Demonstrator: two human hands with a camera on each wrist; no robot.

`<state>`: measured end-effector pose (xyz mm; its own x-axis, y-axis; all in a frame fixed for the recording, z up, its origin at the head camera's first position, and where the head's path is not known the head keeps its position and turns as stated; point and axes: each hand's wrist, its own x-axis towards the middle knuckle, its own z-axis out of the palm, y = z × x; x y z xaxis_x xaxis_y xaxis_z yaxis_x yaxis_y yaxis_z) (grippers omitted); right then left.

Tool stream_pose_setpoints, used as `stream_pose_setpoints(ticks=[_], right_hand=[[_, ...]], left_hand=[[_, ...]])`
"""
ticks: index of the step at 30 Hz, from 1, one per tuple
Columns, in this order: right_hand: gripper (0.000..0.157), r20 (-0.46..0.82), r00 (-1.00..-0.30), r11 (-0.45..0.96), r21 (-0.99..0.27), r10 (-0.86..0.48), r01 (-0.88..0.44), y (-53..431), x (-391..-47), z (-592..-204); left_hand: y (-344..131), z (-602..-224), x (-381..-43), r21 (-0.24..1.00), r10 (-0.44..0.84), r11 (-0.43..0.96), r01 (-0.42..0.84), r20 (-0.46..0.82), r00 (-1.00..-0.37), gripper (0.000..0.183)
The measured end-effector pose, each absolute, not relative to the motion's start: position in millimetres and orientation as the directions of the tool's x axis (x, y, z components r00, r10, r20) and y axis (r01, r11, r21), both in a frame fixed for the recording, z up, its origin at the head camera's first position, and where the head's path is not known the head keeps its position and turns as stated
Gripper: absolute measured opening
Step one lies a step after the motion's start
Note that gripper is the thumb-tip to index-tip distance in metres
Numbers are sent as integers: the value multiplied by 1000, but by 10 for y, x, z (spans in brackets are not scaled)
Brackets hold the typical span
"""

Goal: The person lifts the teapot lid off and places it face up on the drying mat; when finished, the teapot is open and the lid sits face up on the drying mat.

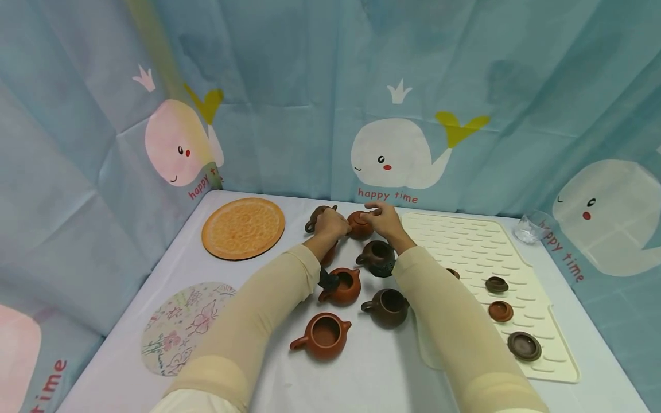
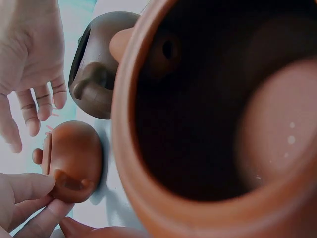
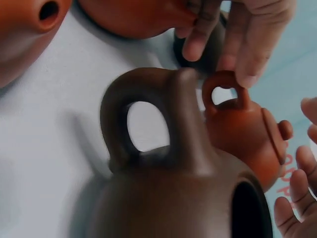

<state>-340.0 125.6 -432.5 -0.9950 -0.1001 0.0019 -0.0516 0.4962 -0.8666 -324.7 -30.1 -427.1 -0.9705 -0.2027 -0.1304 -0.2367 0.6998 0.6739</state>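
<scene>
Toward the back of the table stands a small reddish-brown teapot (image 1: 361,228) with its lid on. My left hand (image 1: 332,224) pinches this teapot's handle (image 3: 226,91), its thumb and fingertips closed on the loop. To the right of the pot my right hand (image 1: 384,221) is held up, fingers loosely spread and holding nothing. The lid's knob (image 2: 37,156) faces that palm in the left wrist view. Beyond my left hand is a dark teapot (image 1: 318,214). Below the right hand sits an open dark teapot (image 1: 378,257). Another reddish teapot (image 1: 329,256) is partly hidden by my left wrist.
Nearer me stand lidless teapots: two reddish ones (image 1: 352,291) (image 1: 325,338) and a dark brown one (image 1: 388,310). Several loose lids (image 1: 524,346) lie on a cream mat (image 1: 560,364) at right. A glass (image 1: 531,228), an orange round mat (image 1: 242,228) and a patterned mat (image 1: 181,327) flank them.
</scene>
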Motion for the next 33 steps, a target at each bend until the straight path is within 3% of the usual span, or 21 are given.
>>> stream_pose_setpoints(ticks=[9, 19, 33], right_hand=[[37, 20, -999, 593, -804, -28, -33, 1125, -3437, -4402], [27, 116, -993, 681, -728, 17, -73, 1060, -3463, -4451], [22, 170, -984, 701, -707, 42, -92, 1063, -3466, -4497]], left_hand=[[-300, -4274, -3274, 659, -214, 711, -245, -130, -968, 10], [-295, -4278, -3270, 674, -221, 693, -255, -139, -965, 9], [-311, -4299, -3291, 680, -205, 693, -240, -134, -970, 12]])
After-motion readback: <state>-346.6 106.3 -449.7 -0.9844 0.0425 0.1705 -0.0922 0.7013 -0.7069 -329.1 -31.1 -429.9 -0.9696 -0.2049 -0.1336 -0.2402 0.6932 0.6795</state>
